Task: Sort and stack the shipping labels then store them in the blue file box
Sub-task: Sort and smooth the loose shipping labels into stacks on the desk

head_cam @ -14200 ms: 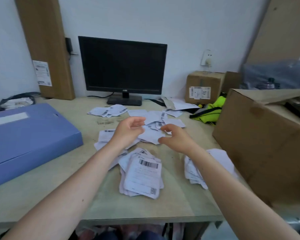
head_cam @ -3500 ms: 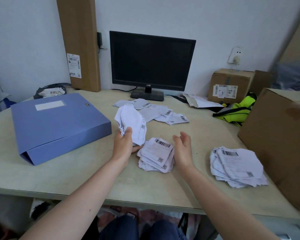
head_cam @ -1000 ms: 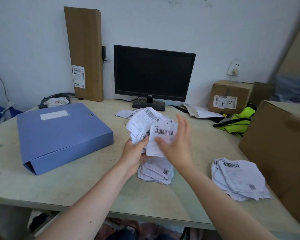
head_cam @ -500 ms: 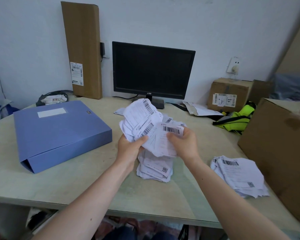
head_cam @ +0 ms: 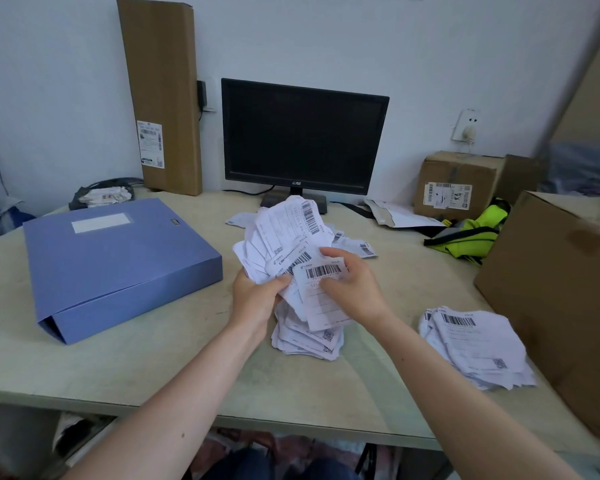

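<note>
Midair, left hand clutches label bundle; right hand pinches single label.

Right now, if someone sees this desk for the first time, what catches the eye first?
At the middle, the left hand grips a crumpled bunch of labels and the right hand pinches a single label. The closed blue file box lies flat at the left, and the dark monitor stands behind by the wall. A label stack lies at the right.
</note>
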